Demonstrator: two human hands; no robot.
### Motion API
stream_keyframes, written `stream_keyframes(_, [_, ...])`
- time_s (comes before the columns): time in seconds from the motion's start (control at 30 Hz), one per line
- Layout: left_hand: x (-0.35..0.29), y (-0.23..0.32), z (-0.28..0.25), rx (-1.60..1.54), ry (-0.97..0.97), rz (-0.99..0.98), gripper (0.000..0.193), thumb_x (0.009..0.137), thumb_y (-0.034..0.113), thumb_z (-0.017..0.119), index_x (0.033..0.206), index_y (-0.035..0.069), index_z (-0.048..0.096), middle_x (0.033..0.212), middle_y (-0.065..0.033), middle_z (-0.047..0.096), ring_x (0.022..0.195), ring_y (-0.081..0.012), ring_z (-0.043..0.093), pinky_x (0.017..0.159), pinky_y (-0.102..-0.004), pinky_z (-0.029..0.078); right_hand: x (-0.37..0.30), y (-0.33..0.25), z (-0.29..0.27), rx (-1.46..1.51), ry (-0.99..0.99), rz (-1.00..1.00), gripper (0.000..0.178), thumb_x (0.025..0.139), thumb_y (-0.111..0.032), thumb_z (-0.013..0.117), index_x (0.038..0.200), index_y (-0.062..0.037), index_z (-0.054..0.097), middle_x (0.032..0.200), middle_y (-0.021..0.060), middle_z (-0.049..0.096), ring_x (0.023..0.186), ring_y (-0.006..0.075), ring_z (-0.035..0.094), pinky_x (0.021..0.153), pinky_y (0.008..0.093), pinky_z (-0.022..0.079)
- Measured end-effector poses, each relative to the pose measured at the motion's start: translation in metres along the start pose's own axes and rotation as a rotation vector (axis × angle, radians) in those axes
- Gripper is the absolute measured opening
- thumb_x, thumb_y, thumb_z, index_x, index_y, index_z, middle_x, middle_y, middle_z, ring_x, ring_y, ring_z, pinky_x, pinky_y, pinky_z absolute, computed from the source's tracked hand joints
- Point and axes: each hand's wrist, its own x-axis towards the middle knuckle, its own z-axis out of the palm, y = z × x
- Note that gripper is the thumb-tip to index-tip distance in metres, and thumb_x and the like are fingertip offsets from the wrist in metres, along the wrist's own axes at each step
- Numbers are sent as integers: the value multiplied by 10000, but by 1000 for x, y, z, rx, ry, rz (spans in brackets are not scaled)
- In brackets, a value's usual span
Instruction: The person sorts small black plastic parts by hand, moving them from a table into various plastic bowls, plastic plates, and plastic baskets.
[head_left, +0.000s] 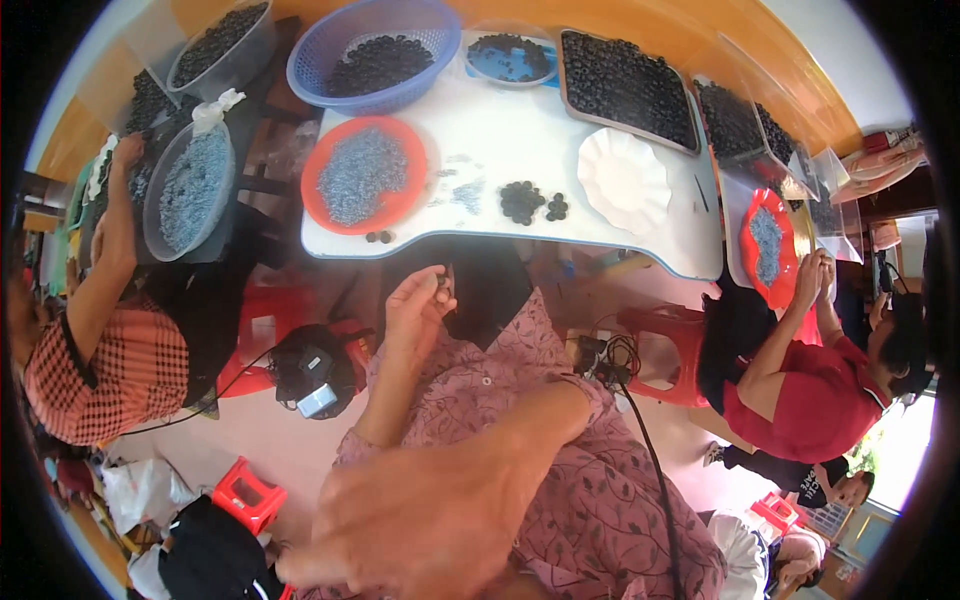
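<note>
My left hand (pixel 420 302) is raised just off the table's near edge, its thumb and fingers pinching a small dark piece (pixel 441 281). Blurred and close to the camera, my right hand (pixel 400 525) reaches across toward the lower left; its fingers are too smeared to read. On the white table (pixel 460 215) beyond my left hand, a red plate (pixel 414 190) holds a heap of small bluish-silver pieces (pixel 362 175). Two dark pieces (pixel 378 237) lie by the plate's near rim. Further right are a small cluster of black round pieces (pixel 521 202) and a white scalloped plate (pixel 622 182).
Along the table's far side stand a blue plastic basket (pixel 440 85), a clear bowl (pixel 548 72) and a tray (pixel 690 135), all holding black pieces. Co-workers sit at left (pixel 120 370) and right (pixel 800 400). A black cable (pixel 650 450) hangs beside me; red stools (pixel 665 350) stand around.
</note>
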Motion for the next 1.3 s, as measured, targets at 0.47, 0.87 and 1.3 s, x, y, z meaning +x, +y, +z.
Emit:
stream_keyframes(0.47, [-3, 11, 20, 177, -72, -25, 425, 955, 44, 580, 1372, 6, 505, 891, -88, 630, 731, -126, 592, 669, -314, 551, 6, -7, 6, 405, 86, -342, 293, 1006, -291, 457, 1148, -110, 638, 1191, 193, 603, 838, 287, 615, 705, 411, 495])
stream_keyframes(0.87, [69, 17, 51, 116, -59, -118, 642, 929, 30, 611, 1503, 113, 335, 887, -130, 658, 622, -128, 579, 571, -318, 515, 12, -10, 4, 386, 425, -271, 223, 976, -207, 498, 1090, -69, 631, 1147, 211, 597, 736, 249, 599, 590, 362, 496])
stream_keyframes(1.3, [48, 4, 17, 82, -139, -159, 256, 969, 96, 575, 1182, -34, 631, 927, -72, 640, 733, -112, 585, 693, -302, 528, -8, 11, -2, 156, 215, -78, 458, 843, -90, 637, 1296, -57, 581, 943, 161, 594, 719, 278, 598, 604, 377, 497])
